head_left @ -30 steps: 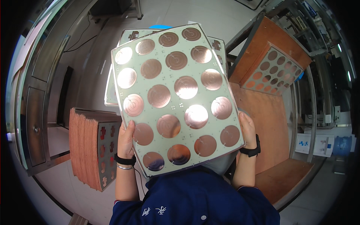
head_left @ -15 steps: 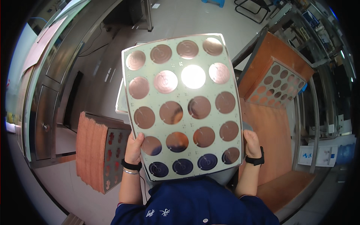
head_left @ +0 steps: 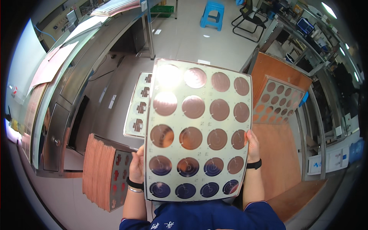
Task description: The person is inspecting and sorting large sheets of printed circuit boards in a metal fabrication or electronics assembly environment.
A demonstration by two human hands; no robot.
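Observation:
A large circuit board panel (head_left: 204, 122), pale green with rows of round copper discs, is held up in front of me and tilted, light glaring off its far left corner. My left hand (head_left: 137, 165) grips its left edge low down, fingers partly hidden behind it. On the opposite edge my right hand (head_left: 252, 146) is closed, its thumb on the front face. Behind the panel's left side shows another pale board (head_left: 135, 123) with dark cross-shaped cutouts, mostly covered.
At left a thick stack of copper-edged boards (head_left: 100, 172) stands on edge. On the right, a wooden rack (head_left: 276, 153) has similar disc-patterned boards (head_left: 279, 100) leaning inside. A metal workbench (head_left: 57, 134) runs along the left. Farther off are a blue stool (head_left: 212, 15) and a black chair (head_left: 251, 19).
The panel has shifted right and towards me, and its slant has turned clockwise. The pale cutout board behind it shows more. My view has tilted up, showing more floor and the stool.

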